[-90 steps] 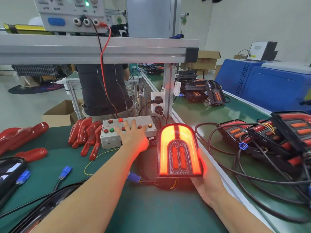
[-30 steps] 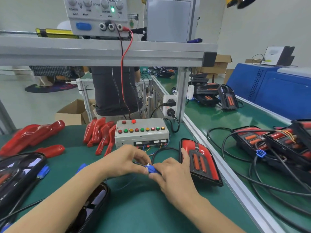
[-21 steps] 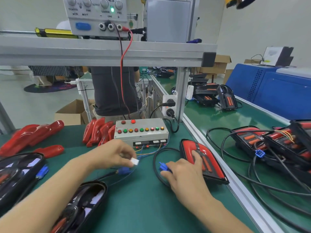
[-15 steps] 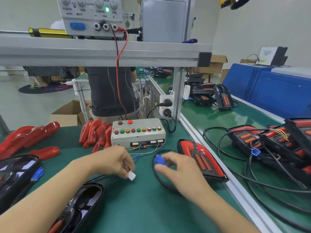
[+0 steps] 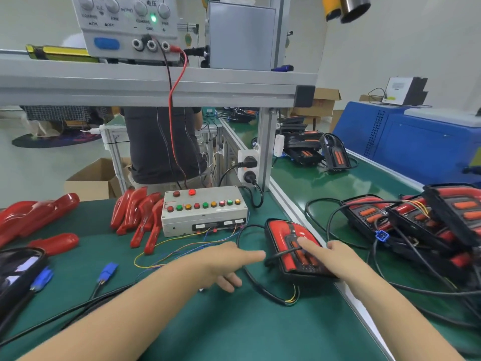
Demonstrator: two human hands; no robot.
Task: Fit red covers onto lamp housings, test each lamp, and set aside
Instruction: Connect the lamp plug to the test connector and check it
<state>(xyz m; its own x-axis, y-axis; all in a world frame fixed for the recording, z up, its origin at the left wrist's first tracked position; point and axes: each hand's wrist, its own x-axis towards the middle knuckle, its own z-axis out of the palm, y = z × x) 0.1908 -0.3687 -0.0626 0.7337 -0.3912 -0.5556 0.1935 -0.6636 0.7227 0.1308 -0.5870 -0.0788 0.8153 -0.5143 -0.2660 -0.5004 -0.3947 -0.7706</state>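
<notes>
Right hand [image 5: 335,259] had a flat grip, fingers straight, resting on top of the red-covered lamp [image 5: 291,243], unlit, lying on the green surface [image 5: 234,321] near its right rail. Left hand [image 5: 223,264] had a spread grip, index finger extended toward the lamp's black cable [image 5: 250,280], holding nothing. Test box [image 5: 203,212] sat just behind; loose red covers [image 5: 138,214] lay left of it.

covers [image 5: 139,216] left of test box [image 5: 203,212]; lamp [image 5: 294,246] right, box behind
</notes>
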